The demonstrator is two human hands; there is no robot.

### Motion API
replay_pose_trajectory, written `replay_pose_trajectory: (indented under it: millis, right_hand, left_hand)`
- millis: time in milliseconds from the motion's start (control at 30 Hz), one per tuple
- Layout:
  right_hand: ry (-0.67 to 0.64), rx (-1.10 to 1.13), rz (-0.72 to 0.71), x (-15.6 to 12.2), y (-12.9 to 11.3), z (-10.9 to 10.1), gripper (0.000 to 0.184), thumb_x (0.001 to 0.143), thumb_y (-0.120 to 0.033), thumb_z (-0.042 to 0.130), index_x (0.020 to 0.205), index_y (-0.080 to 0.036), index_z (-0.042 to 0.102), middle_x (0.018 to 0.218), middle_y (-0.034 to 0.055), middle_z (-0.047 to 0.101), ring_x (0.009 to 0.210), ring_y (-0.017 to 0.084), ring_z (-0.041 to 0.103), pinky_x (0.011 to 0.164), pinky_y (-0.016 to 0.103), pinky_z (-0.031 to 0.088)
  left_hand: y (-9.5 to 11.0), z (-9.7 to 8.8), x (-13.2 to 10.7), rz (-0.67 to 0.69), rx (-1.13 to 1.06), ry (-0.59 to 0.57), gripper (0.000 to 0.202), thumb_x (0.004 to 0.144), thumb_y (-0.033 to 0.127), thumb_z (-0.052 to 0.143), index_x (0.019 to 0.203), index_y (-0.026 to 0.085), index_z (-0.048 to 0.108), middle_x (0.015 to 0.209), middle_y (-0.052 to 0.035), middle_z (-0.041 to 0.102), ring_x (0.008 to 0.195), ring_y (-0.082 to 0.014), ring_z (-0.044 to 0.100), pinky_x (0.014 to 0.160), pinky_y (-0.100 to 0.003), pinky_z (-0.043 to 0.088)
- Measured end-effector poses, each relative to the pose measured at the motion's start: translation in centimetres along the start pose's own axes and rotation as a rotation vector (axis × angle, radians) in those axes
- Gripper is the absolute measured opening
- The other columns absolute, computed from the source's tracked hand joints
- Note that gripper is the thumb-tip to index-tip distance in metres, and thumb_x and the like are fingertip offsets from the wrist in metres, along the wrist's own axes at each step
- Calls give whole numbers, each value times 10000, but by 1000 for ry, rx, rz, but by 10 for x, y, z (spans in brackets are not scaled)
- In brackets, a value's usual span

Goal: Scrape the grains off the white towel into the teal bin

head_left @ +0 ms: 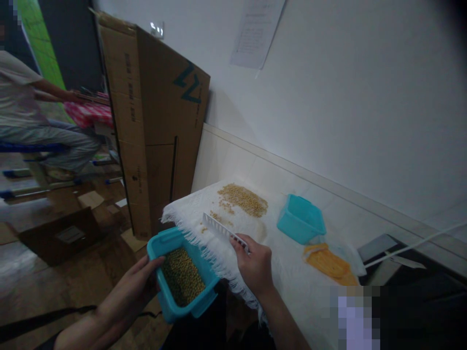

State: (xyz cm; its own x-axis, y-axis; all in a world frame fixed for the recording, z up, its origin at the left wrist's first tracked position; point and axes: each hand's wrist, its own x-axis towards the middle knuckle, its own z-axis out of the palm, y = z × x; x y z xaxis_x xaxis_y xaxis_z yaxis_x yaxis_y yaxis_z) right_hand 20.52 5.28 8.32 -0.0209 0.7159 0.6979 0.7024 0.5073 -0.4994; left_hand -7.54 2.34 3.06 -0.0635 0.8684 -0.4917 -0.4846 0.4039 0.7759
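My left hand grips the left side of a teal plastic container, thumb over its rim. Soybeans lie inside it, and it is held just below the fringed edge of a white cloth. In my right hand is a white comb, its toothed strip stretching left over the cloth. Beyond the comb, a pile of soybeans is spread on the cloth, with a few loose ones near the comb. To the right stands a second teal container.
An orange cloth lies right of the second container. A tall cardboard box leans by the white wall at the table's left. Farther left a seated person is at a table with a red checked cloth. Cardboard lies on the floor.
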Motion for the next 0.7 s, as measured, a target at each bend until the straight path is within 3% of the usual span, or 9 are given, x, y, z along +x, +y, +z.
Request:
replay_pose_trajectory:
  millis: [167,400,533,700]
  right_hand:
    - [-8,50,-15,-4,-4,-3,231,1027,-260,661,971,-205,879,810,54,868,675,207,840,655,223,623]
    - [-17,60,-41,-7,-6,-4,235,1040,-246,655,974,-201,875,832,52,875,700,204,853,688,215,641]
    - [-9,66,-58,-12,-11,-6,233,1041,-252,662,963,-206,876,831,54,877,688,203,850,693,215,646]
    - [17,63,-17,-9,-12,-6,233,1042,-276,672,972,-195,878,820,56,872,676,201,843,677,211,630]
  left_hand:
    - [0,2,0,-9,-62,-2,398,715,311,963,1077,244,812,1029,-34,895,768,-199,733,676,-274,592]
    - [6,8,-6,-39,-28,42,271,876,246,802,1145,217,785,1021,-55,899,849,-222,795,751,-286,632]
    - [5,6,-5,-27,-30,41,366,776,275,885,1124,212,793,1019,-60,901,887,-240,800,776,-296,637]
    - [4,5,-3,-15,-9,46,439,653,349,973,1037,238,792,995,-39,891,795,-200,725,666,-259,580]
